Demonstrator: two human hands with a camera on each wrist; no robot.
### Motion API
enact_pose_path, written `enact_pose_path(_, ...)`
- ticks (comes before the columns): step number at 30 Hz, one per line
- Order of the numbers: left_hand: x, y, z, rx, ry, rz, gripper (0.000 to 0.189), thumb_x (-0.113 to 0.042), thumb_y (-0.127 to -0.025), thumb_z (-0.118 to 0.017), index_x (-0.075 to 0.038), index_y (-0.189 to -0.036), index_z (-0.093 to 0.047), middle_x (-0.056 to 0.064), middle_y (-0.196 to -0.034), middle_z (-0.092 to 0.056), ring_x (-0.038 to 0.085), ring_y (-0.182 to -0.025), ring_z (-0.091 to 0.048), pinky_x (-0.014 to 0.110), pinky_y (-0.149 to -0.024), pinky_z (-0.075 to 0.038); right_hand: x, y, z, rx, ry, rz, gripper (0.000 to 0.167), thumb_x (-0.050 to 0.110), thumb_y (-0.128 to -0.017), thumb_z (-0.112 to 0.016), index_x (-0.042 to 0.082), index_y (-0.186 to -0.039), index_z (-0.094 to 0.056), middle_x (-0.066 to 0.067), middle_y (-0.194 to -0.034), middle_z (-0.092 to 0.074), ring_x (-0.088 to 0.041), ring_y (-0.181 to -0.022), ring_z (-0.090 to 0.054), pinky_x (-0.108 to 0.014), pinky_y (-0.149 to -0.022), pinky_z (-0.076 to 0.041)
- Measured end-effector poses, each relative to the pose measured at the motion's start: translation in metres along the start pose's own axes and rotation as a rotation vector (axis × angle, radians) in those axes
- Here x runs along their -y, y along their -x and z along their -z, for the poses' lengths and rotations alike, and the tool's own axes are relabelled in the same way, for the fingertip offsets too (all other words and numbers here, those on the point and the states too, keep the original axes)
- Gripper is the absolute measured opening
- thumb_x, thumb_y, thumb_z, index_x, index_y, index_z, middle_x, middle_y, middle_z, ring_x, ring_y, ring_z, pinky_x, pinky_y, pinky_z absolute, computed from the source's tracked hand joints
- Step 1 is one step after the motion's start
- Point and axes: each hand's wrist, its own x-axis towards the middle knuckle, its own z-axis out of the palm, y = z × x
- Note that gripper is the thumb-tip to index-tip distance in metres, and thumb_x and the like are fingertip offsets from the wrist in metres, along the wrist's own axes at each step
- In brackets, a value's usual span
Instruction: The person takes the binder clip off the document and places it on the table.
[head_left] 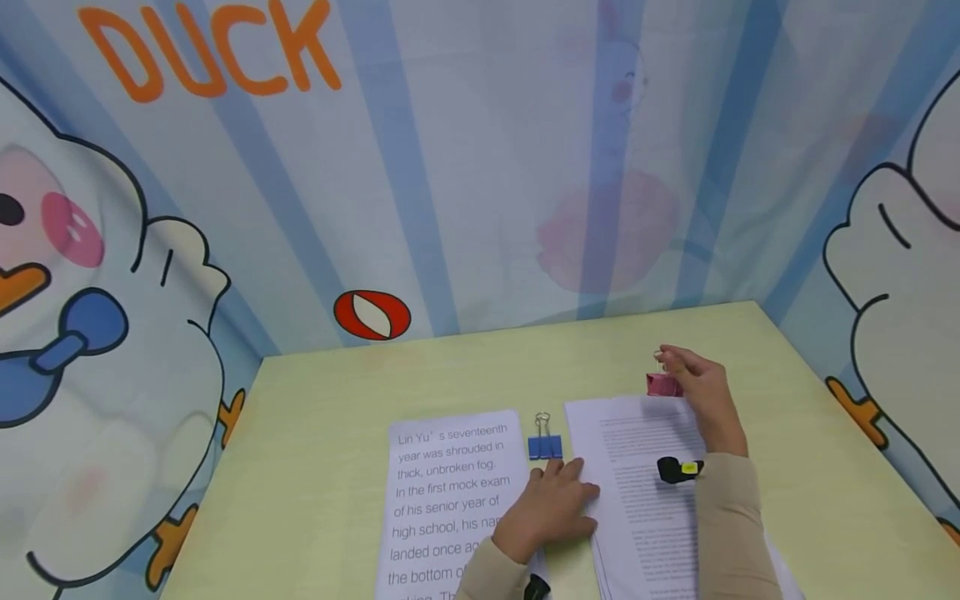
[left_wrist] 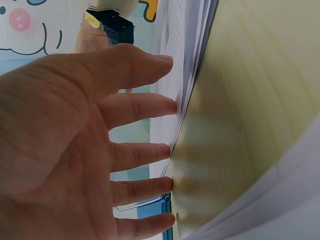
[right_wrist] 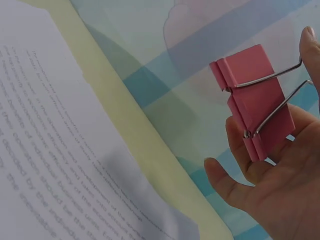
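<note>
My right hand (head_left: pixel 708 404) pinches a pink binder clip (right_wrist: pixel 260 95) by its wire handles. The clip hangs just beyond the top edge of the right paper stack (head_left: pixel 637 492), apart from the sheets in the right wrist view. My left hand (head_left: pixel 551 504) lies with spread fingers at that stack's left edge, and some fingertips touch the sheets. Just past its fingers lies a blue binder clip (head_left: pixel 544 447), in the gap between the two stacks; it is partly hidden behind the fingers in the left wrist view.
Large-print papers (head_left: pixel 450 500) lie on the left of the pale yellow table (head_left: pixel 322 467). A printed curtain (head_left: pixel 480 167) with duck figures rises behind the table and at both sides. A small black camera (head_left: pixel 678 469) is worn on the right wrist.
</note>
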Motion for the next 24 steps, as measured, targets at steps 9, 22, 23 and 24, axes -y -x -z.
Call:
enact_pose_path(9, -0.001, 0.0, 0.0, 0.016, 0.026, 0.006, 0.04, -0.041, -0.089, -0.072, -0.029, -0.127, -0.072, 0.001, -0.148, -0.051, 0.024, -0.124, -0.049, 0.045, -0.096, -0.044, -0.006, 0.006, 0.024, 0.013, 0.022, -0.057, 0.064, 0.048, -0.104, -0.051, -0.002, -0.145, -0.051, 0.021, -0.111, -0.061, 0.0, -0.111, -0.051, -0.013, -0.087, -0.037)
enact_pose_path(22, 0.0, 0.0, 0.001, 0.025, 0.05, -0.011, 0.041, -0.041, -0.09, -0.072, -0.027, -0.128, -0.072, 0.003, -0.15, -0.05, 0.024, -0.127, -0.048, 0.046, -0.098, -0.043, -0.013, 0.01, 0.052, 0.075, 0.184, -0.195, 0.073, 0.055, -0.105, -0.038, -0.007, -0.143, -0.046, -0.021, -0.142, -0.043, -0.017, -0.107, -0.048, -0.041, -0.103, -0.032)
enact_pose_path(23, 0.0, 0.0, 0.001, 0.026, 0.052, -0.01, 0.041, -0.041, -0.09, -0.072, -0.027, -0.128, -0.072, 0.003, -0.15, -0.05, 0.024, -0.127, -0.048, 0.046, -0.098, -0.043, -0.014, 0.011, 0.056, 0.08, 0.196, -0.205, 0.074, 0.055, -0.106, -0.035, -0.009, -0.142, -0.045, -0.024, -0.142, -0.041, -0.023, -0.111, -0.045, -0.047, -0.104, -0.031)
enact_pose_path(24, 0.0, 0.0, 0.001, 0.027, 0.055, -0.01, 0.041, -0.041, -0.09, -0.072, -0.027, -0.128, -0.072, 0.003, -0.15, -0.05, 0.024, -0.127, -0.048, 0.046, -0.099, -0.042, -0.015, 0.012, 0.059, 0.084, 0.209, -0.214, 0.075, 0.055, -0.106, -0.034, -0.01, -0.142, -0.044, -0.027, -0.143, -0.038, -0.028, -0.115, -0.041, -0.052, -0.106, -0.028)
